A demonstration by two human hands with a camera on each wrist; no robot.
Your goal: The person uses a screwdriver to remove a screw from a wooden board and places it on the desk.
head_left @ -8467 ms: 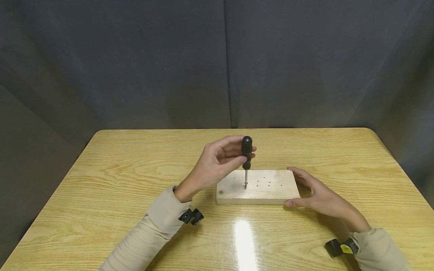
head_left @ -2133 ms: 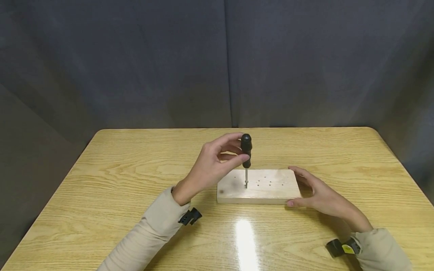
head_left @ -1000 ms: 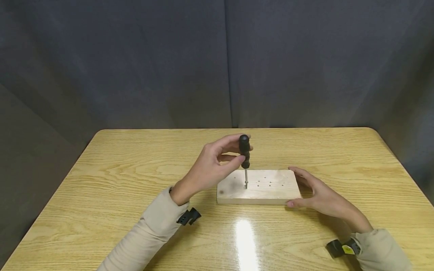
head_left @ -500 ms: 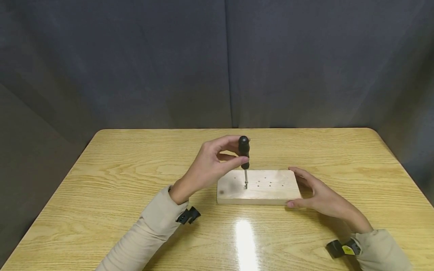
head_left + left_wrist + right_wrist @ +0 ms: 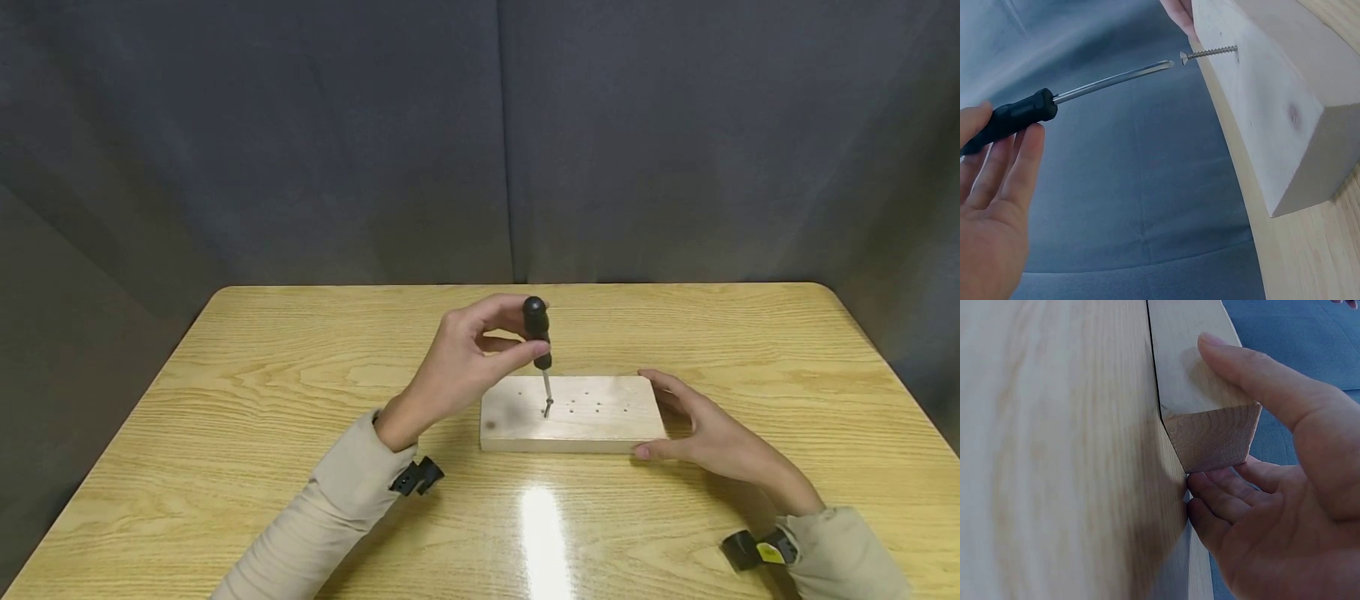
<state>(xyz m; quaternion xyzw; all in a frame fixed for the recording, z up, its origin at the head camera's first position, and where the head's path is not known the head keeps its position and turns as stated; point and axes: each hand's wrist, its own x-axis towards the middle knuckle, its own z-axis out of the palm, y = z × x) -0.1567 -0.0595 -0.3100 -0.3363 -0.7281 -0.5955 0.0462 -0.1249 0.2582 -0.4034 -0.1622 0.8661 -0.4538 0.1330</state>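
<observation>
My left hand (image 5: 467,360) holds a Phillips screwdriver (image 5: 536,318) by its black handle, fingers and thumb around the grip. The shaft points down and leans slightly. A countersunk wood screw (image 5: 1211,53) stands with its point in a hole of a pale wooden block (image 5: 615,427); most of its thread shows. In the left wrist view a narrow gap separates the screwdriver's tip (image 5: 1169,64) from the screw head. From the head the screw leans to the right. Gripping the block's right end, my right hand (image 5: 712,437) has its thumb on the near side and its fingers on the far side.
Several small holes (image 5: 597,404) dot the block's top, and a dark knot (image 5: 491,425) marks its near left corner. The block lies flat on a wood-grain table (image 5: 300,375). A dark curtain (image 5: 360,167) hangs behind the table's far edge.
The screwdriver, upright over the screw earlier, now leans with its handle to the left. The screw has tipped over to the right. Block and right hand have stayed in place.
</observation>
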